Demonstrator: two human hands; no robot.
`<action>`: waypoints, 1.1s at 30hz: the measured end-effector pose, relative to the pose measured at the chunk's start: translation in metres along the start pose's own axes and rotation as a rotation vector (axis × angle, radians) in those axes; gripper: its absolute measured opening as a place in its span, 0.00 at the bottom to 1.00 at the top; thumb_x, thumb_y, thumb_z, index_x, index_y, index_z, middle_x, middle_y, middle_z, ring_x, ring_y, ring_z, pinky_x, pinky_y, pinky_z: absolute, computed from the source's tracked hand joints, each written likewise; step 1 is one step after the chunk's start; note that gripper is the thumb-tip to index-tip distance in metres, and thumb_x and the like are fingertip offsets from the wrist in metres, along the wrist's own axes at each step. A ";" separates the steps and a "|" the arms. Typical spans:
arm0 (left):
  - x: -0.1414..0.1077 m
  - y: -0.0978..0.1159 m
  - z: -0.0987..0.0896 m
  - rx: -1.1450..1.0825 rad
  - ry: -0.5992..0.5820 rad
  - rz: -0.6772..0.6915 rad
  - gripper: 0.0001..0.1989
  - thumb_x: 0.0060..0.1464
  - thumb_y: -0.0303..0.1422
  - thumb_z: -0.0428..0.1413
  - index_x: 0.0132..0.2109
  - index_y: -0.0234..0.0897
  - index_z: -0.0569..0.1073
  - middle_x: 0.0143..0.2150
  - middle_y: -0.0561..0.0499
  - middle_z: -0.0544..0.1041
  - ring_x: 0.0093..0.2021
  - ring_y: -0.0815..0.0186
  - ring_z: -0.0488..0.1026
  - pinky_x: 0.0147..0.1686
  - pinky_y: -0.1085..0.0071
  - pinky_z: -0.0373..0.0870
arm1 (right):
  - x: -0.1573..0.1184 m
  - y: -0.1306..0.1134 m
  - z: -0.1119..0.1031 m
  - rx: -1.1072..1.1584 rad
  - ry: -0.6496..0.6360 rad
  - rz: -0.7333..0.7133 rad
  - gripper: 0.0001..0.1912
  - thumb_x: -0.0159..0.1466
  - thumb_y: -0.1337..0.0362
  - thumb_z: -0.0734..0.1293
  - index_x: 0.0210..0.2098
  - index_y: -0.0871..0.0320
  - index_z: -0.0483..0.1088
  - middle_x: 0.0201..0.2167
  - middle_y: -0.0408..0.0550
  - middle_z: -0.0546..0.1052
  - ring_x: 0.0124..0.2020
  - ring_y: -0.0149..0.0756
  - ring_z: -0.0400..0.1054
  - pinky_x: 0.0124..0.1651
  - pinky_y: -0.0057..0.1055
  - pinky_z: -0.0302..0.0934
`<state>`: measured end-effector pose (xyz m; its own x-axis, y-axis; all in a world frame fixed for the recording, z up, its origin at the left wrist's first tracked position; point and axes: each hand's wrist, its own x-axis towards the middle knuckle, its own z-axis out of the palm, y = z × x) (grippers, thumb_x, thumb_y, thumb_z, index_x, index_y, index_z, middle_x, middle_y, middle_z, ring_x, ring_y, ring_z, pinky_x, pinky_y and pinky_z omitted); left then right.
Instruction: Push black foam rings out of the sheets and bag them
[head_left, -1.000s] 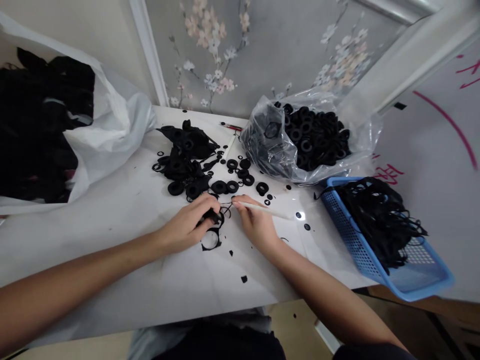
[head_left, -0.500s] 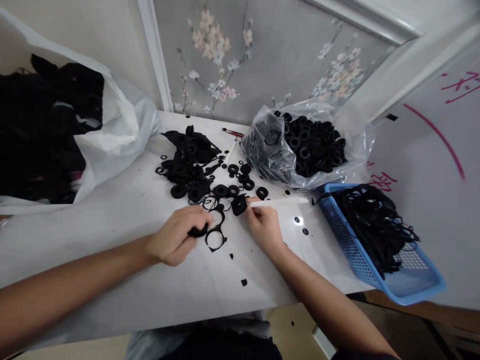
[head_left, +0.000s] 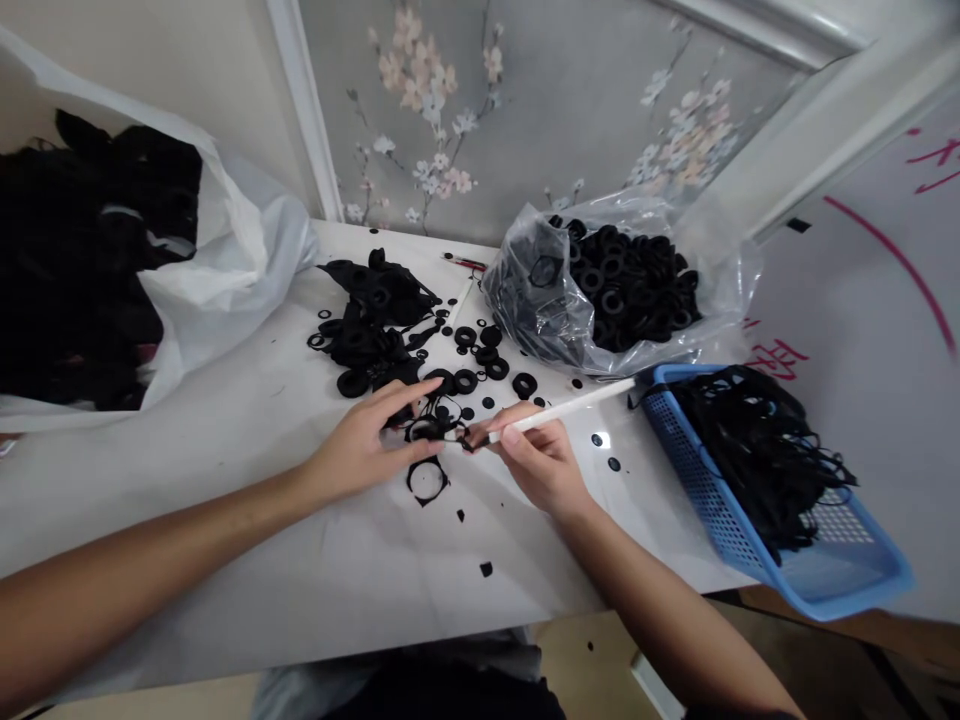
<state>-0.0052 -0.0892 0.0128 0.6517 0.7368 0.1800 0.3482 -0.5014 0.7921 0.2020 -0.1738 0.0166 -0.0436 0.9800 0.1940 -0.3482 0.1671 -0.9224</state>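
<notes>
My right hand (head_left: 544, 455) is closed round a white stick (head_left: 577, 405) that slants up to the right. A small dark piece (head_left: 475, 438) sits by its fingertips, near the stick's lower end. My left hand (head_left: 371, 440) faces it, thumb and forefinger apart around a black rubber piece (head_left: 429, 428), which it seems to grip at the stick's tip; the other fingers are partly hidden. Just below lies a thin black ring-shaped offcut (head_left: 427, 482). Behind the hands are loose black rubber rings (head_left: 525, 385) and a heap of black rubber pieces (head_left: 367, 335).
A white sack (head_left: 255, 235) of black material stands at the left. At the back right is a clear plastic bag (head_left: 517, 300) full of black rings. The blue basket (head_left: 720, 525) at the right holds black strips. Small black scraps (head_left: 486, 569) dot the white table (head_left: 300, 590).
My left hand has moved up and right to the stick's tip, its thumb and forefinger spreading. My right hand has shifted slightly, and the stick now tilts more steeply.
</notes>
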 end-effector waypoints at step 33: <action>-0.003 0.016 -0.001 -0.283 -0.113 -0.119 0.10 0.57 0.39 0.56 0.37 0.36 0.74 0.32 0.54 0.73 0.33 0.68 0.70 0.32 0.75 0.66 | -0.004 0.008 0.009 -0.417 0.152 -0.051 0.06 0.65 0.62 0.67 0.39 0.51 0.77 0.38 0.45 0.81 0.40 0.38 0.76 0.45 0.37 0.71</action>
<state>-0.0024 -0.0987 0.0255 0.6942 0.7195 0.0232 0.2356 -0.2575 0.9371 0.1908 -0.1775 0.0117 0.1126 0.9689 0.2203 0.0627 0.2143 -0.9747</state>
